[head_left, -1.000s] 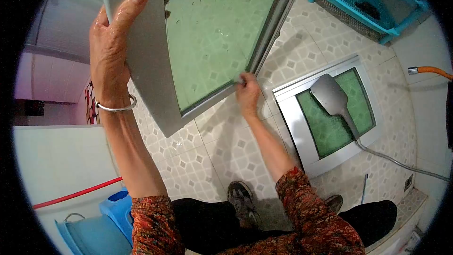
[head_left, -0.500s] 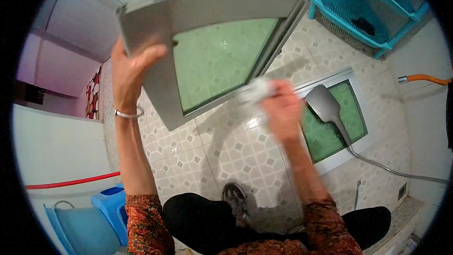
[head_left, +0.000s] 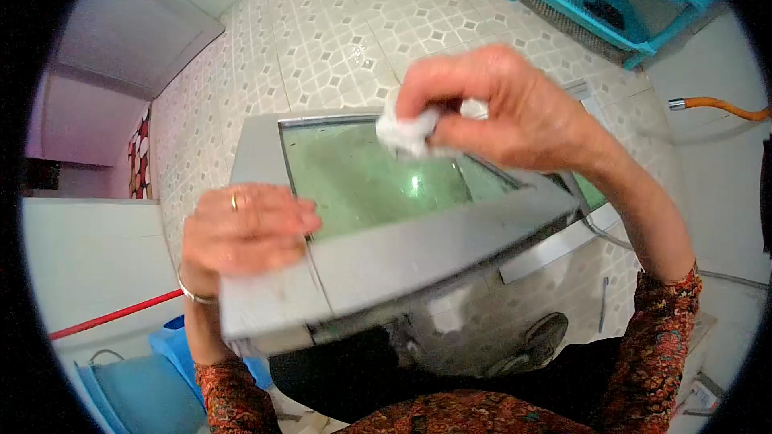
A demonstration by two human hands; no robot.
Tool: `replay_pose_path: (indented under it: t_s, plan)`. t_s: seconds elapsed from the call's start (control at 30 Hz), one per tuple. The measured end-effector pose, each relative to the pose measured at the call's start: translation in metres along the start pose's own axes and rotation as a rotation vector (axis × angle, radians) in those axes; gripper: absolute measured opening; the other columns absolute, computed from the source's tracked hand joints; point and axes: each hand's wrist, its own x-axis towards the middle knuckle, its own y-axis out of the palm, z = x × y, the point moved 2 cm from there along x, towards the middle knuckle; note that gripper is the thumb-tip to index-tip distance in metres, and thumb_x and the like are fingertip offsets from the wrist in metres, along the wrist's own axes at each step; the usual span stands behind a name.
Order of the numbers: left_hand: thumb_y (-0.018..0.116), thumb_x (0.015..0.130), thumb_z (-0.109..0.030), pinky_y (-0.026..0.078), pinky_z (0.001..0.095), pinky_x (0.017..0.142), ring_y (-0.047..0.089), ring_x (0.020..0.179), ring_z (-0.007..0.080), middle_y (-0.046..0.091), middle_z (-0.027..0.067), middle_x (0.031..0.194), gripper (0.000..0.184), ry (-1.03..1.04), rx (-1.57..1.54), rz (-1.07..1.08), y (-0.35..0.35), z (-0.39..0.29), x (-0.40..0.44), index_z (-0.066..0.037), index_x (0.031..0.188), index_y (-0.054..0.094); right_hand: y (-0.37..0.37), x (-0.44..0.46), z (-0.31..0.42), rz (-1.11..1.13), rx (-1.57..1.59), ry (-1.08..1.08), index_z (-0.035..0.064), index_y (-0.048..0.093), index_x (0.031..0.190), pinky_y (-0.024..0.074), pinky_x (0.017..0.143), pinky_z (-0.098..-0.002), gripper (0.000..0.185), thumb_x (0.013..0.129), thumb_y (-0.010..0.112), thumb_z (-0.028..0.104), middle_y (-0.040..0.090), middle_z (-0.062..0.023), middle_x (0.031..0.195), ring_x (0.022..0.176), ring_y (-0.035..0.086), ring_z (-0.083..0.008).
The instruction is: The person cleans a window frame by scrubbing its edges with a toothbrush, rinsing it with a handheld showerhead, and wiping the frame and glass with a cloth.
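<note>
A grey-framed window panel (head_left: 386,261) with greenish, see-through glass (head_left: 354,185) is tilted above the floor in front of my knees. My left hand (head_left: 245,229) grips its frame at the left, fingers lying across the frame and the glass edge, thumb hidden. Above the right part of the glass, my right hand (head_left: 507,108) is closed on a crumpled white cloth (head_left: 406,130). Whether the cloth touches the glass I cannot tell. A bright reflection shows on the glass below it.
A second white-framed panel (head_left: 555,243) lies on the tiled floor (head_left: 338,48) at right, partly covered. A blue rack (head_left: 619,28) stands at back right, near an orange hose (head_left: 720,110). A blue bucket (head_left: 133,394) and red pole (head_left: 121,313) are at left.
The panel has swung down from nearly upright to a flatter tilt, closer to my knees. My left hand went down with it; my right hand moved up with the cloth, over the glass.
</note>
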Motion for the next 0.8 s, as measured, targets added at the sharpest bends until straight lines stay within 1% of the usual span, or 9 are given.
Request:
replay_pose_path:
  t_s: [0.03,0.07,0.17,0.2,0.33,0.47,0.53,0.67,0.8]
  plan:
    - [0.062,0.080,-0.017,0.052,0.0473,0.077,0.066,0.087,0.0333,0.066,0.0188,0.092,0.012,0.003,0.062,0.019,0.008,-0.007,-0.002,-0.006,0.085,0.061,0.010,-0.006,-0.005,0.039,-0.023,0.007,0.0014,0.055,0.080,0.0456,0.063,-0.0327,0.009,0.072,0.058,-0.001,0.058,-0.0078,0.067,0.069,0.059,-0.0195]
    - [0.072,0.071,-0.012,0.054,0.0365,0.076,0.067,0.087,0.0222,0.069,0.0045,0.094,0.019,-0.072,0.102,0.037,0.010,-0.014,0.001,-0.015,0.088,0.064,0.022,-0.011,-0.012,0.079,-0.039,0.014,0.0020,0.055,0.080,0.0456,0.063,-0.0339,0.009,0.072,0.057,-0.001,0.057,-0.0089,0.068,0.069,0.060,-0.0226]
    - [0.068,0.073,-0.016,0.053,0.0410,0.077,0.066,0.087,0.0287,0.068,0.0082,0.089,0.010,-0.014,0.167,0.051,0.027,-0.025,-0.006,-0.015,0.083,0.064,0.060,-0.045,-0.037,0.194,0.096,0.004,0.0037,0.054,0.080,0.0452,0.065,-0.0361,0.010,0.072,0.055,-0.002,0.056,-0.0109,0.071,0.071,0.058,-0.0289]
    - [0.078,0.061,-0.013,0.054,0.0336,0.074,0.063,0.084,0.0179,0.065,-0.0009,0.090,0.027,-0.034,0.215,0.030,0.029,-0.028,0.002,-0.022,0.083,0.065,0.063,-0.051,-0.035,0.182,0.139,0.021,0.0036,0.055,0.081,0.0452,0.065,-0.0364,0.011,0.072,0.055,-0.003,0.055,-0.0110,0.072,0.072,0.058,-0.0287]
    - [0.080,0.050,-0.013,0.056,0.0312,0.072,0.052,0.072,0.0137,0.047,-0.0042,0.073,0.035,-0.141,0.231,-0.097,0.044,-0.035,0.001,-0.028,0.080,0.067,0.098,-0.050,-0.012,0.075,0.352,-0.132,0.0042,0.056,0.083,0.0457,0.067,-0.0374,0.015,0.071,0.054,-0.004,0.053,-0.0116,0.073,0.074,0.057,-0.0292]
    - [0.080,0.050,-0.013,0.056,0.0319,0.073,0.054,0.073,0.0137,0.050,-0.0042,0.075,0.035,-0.095,0.243,-0.020,0.039,-0.032,-0.002,-0.027,0.079,0.067,0.129,-0.010,-0.013,-0.063,0.596,-0.345,0.0054,0.058,0.082,0.0465,0.067,-0.0388,0.014,0.072,0.053,-0.002,0.054,-0.0108,0.074,0.074,0.057,-0.0298]
    - [0.078,0.052,-0.013,0.056,0.0317,0.073,0.055,0.073,0.0138,0.052,-0.0043,0.075,0.033,-0.145,0.255,-0.047,0.041,-0.034,-0.009,-0.026,0.080,0.067,0.134,-0.004,-0.054,-0.194,0.224,-0.369,0.0044,0.058,0.079,0.0467,0.067,-0.0386,0.009,0.072,0.054,0.000,0.056,-0.0108,0.075,0.073,0.057,-0.0298]
    - [0.076,0.062,-0.020,0.055,0.0354,0.074,0.063,0.079,0.0166,0.066,-0.0034,0.083,0.020,-0.110,0.242,0.023,0.047,-0.038,0.002,-0.025,0.079,0.066,0.097,-0.058,-0.187,0.051,-0.199,0.201,0.0004,0.059,0.083,0.0462,0.065,-0.0360,0.010,0.074,0.058,0.004,0.058,-0.0128,0.075,0.073,0.058,-0.0282]
    - [0.072,0.066,-0.022,0.053,0.0324,0.073,0.064,0.081,0.0168,0.068,-0.0028,0.088,0.016,-0.076,0.244,0.139,0.051,-0.039,0.010,-0.027,0.079,0.064,0.124,-0.044,-0.091,-0.108,0.389,0.069,-0.0003,0.061,0.087,0.0458,0.066,-0.0350,0.013,0.076,0.057,0.004,0.058,-0.0131,0.074,0.074,0.059,-0.0274]
